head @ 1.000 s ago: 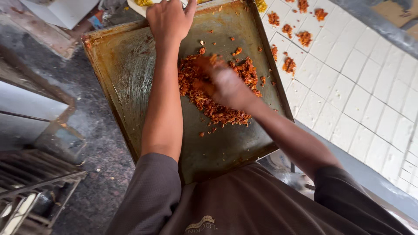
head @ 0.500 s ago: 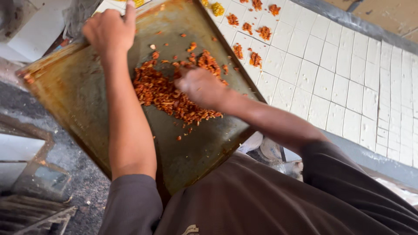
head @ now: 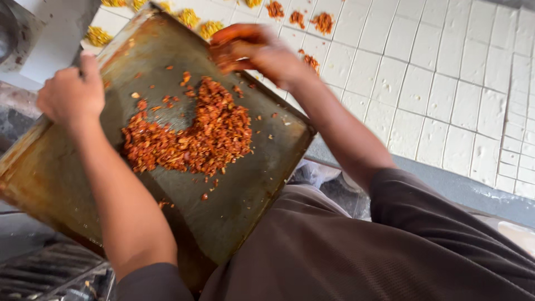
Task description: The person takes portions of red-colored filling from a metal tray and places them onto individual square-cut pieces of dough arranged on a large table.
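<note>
Here hands [head: 72,96] grip tilted tray [head: 245,195].

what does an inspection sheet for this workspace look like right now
surface: white sheet cut into squares, some topped with small heaps.
job's things: worn metal tray, tilted, carrying a reddish-orange chopped mix.
clutter: orange heaps and yellow heaps on far squares; loose crumbs on the tray.
grippers: left hand grips the tray's far edge; right hand, fingers closed on a pinch of mix, is above the sheet.
cables: nothing seen.
surroundings: metal grate at lower left; dark floor.
</note>
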